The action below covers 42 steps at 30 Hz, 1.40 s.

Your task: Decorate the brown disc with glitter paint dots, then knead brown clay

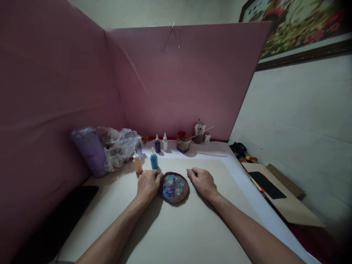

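A round, dark brown dish (pixel 176 188), perhaps clay, lies on the pale sheet between my hands. Its raised rim surrounds blue, purple and silvery sparkling patches. My left hand (pixel 149 184) rests curled at the dish's left edge, thumb side close to the rim; whether it touches cannot be told. On the other side, my right hand (pixel 202 181) lies loosely closed on the sheet, a small gap from the rim. No object shows in either hand. Just beyond my left hand stand a blue bottle (pixel 154 160) and a peach bottle (pixel 137 164), both with white nozzle tips.
Farther back are a dark purple bottle (pixel 157 145), a white bottle (pixel 165 143), a cup (pixel 183 145) with a brush across it, and a holder of pens (pixel 199 136). A purple tumbler (pixel 92 152) and plastic bag (pixel 121 146) stand left. Cardboard (pixel 297 211) lies right.
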Tool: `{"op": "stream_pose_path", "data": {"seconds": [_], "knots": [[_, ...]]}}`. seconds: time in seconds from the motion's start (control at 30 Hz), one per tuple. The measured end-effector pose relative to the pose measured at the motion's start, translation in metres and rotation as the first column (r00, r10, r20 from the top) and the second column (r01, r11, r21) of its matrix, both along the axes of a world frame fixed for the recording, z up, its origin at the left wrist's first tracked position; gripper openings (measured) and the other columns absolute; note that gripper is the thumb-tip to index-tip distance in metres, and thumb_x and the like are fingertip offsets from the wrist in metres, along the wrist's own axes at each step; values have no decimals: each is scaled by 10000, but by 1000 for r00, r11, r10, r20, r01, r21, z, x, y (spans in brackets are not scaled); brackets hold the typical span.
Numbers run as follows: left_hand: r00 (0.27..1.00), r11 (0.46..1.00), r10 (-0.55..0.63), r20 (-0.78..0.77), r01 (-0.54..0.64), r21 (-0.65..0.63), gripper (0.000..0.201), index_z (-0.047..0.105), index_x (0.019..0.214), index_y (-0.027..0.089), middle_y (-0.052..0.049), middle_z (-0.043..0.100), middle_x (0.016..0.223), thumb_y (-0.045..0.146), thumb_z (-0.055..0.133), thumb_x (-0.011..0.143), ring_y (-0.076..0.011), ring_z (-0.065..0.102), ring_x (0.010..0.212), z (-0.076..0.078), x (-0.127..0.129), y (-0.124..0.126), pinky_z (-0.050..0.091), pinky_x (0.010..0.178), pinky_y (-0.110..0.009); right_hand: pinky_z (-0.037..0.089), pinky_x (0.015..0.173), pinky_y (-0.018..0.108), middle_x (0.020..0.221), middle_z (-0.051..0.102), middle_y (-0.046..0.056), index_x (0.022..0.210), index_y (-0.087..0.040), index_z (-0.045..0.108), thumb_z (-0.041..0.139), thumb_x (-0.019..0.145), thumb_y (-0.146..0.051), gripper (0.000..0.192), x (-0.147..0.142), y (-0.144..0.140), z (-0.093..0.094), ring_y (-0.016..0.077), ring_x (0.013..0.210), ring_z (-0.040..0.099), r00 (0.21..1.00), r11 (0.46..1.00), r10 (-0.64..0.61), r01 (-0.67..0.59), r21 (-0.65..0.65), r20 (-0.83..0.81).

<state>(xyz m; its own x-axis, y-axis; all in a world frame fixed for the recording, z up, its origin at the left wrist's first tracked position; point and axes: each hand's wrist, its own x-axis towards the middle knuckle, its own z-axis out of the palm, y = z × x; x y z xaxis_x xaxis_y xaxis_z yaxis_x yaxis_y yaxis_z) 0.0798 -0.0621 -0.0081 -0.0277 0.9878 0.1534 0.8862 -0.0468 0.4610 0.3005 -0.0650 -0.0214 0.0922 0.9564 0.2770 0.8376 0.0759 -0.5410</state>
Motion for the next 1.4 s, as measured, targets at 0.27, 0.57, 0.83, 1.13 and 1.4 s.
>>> {"op": "stream_pose_path", "data": {"seconds": [0.27,0.57,0.83,1.13,1.4], "knots": [[996,999,-31,-81,35,42,221,742,795,195,-79,686,808,282,540,816,-199,575,816,3,10,-3,373,689,-280,239,542,259,654,676,29,644,-213,652,474,900,-403,365,-1,-2,2,141,605,536,1000,1000,-10,10,2,26],[1000,1000,-9,-7,9,17,250,739,786,203,-80,683,808,329,530,839,-189,578,792,-2,6,-1,365,670,-271,256,550,254,713,707,33,678,-216,674,477,899,-397,347,0,-1,-1,145,645,574,1000,1000,1,-1,0,-3],[997,994,-75,36,72,80,239,744,835,203,-63,709,853,356,562,846,-192,568,870,-5,8,6,389,764,-276,247,545,258,678,690,34,641,-210,647,479,898,-409,366,-1,-1,1,145,627,553,999,1000,-13,13,-2,31],[988,984,-144,56,137,113,170,741,775,175,-56,703,830,220,584,818,-184,550,865,-9,11,12,396,771,-270,238,538,263,662,678,31,646,-212,655,475,902,-400,366,-1,-2,3,140,597,525,999,1000,-11,11,0,38],[978,989,-106,182,84,122,223,746,850,173,-58,722,863,238,533,856,-175,563,846,-11,5,16,402,769,-275,244,550,258,686,690,27,657,-212,657,467,905,-399,364,0,-1,-1,138,625,554,1000,1000,10,-10,13,15]]}}
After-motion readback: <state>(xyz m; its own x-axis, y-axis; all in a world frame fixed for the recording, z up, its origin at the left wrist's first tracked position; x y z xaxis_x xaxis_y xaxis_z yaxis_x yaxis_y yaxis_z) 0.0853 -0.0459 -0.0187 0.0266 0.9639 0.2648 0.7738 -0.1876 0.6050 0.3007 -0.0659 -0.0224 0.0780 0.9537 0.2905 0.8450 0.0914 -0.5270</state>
